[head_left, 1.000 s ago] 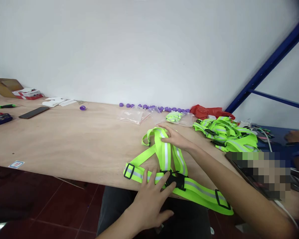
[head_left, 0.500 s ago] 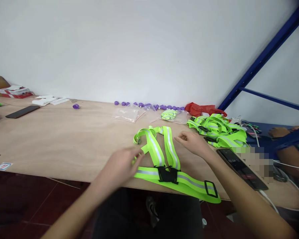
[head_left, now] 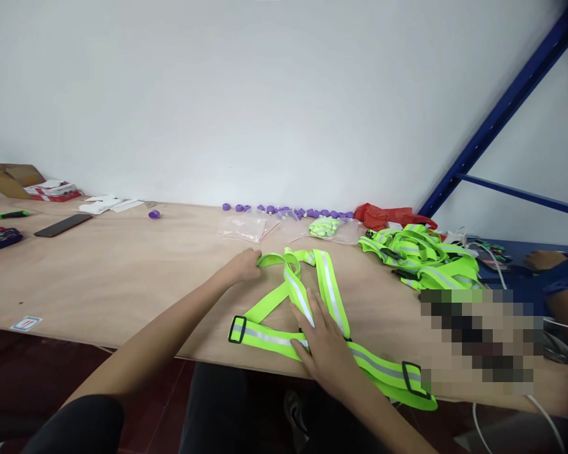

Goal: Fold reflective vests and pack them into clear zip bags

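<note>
A neon-yellow reflective strap vest (head_left: pixel 329 296) lies spread at the near edge of the wooden table (head_left: pixel 123 271). My left hand (head_left: pixel 243 265) reaches to its far left loop and pinches the strap end there. My right hand (head_left: pixel 324 337) lies flat with fingers stretched over the waist belt, covering the black buckle at the middle. Black slide buckles show at both ends of the belt.
A heap of similar neon vests (head_left: pixel 419 252) sits to the right, beside a red bag (head_left: pixel 383 215). Clear plastic bags (head_left: pixel 246 227) and purple caps (head_left: pixel 284 209) line the wall. A phone (head_left: pixel 62 224) lies far left. Another person's hand (head_left: pixel 542 258) shows at right.
My left hand moved from the near belt up to the far loop and took hold of it. My right hand came down from the shoulder straps onto the belt buckle.
</note>
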Tool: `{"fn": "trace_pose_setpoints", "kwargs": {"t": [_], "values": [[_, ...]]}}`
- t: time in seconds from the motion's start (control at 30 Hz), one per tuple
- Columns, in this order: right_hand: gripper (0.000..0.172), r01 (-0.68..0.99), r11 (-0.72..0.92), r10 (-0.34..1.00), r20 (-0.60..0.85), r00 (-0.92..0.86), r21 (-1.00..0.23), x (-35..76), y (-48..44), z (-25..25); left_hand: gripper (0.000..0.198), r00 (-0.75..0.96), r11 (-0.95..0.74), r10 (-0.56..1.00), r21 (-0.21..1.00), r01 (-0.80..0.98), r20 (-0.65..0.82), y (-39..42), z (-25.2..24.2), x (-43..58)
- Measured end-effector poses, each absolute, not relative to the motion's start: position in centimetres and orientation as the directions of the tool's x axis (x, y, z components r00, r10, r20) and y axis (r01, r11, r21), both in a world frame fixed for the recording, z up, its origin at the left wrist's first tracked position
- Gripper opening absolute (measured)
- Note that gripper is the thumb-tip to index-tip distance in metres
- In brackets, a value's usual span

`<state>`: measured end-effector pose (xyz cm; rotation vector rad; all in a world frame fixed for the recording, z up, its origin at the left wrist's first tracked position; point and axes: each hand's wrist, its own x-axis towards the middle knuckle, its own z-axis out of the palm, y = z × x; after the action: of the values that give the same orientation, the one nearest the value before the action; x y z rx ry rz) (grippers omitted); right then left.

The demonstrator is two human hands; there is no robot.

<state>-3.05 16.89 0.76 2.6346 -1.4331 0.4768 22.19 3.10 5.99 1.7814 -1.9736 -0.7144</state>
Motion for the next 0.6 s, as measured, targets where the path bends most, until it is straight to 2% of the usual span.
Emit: {"fn": "trace_pose_setpoints", "kwargs": {"t": [0.13,0.3,0.43,0.6], "values": [[0.068,-0.824,-0.559,-0.805,0.294,0.514,-0.091,-4.1,16.9,0.7,0.023,0.001,-0.008,-1.000,0.793,-0.609,-0.009,1.8,5.6,23.8],[0.068,-0.813,-0.568,-0.811,0.251,0.528,-0.127,-4.2,17.0,1.1,0.036,0.100,-0.092,-0.992,0.981,-0.168,-0.076,0.8,4.6,24.3],[0.063,-0.800,-0.584,-0.805,0.226,0.549,-0.137,-4.3,17.0,1.0,0.054,0.096,-0.069,-0.992,0.991,0.115,-0.081,-0.2,4.4,23.3],[0.063,-0.789,-0.587,-0.808,0.185,0.559,-0.181,-4.4,17.0,1.2,0.069,0.091,0.010,-0.996,0.952,0.305,-0.019,-2.6,4.7,21.5]]}}
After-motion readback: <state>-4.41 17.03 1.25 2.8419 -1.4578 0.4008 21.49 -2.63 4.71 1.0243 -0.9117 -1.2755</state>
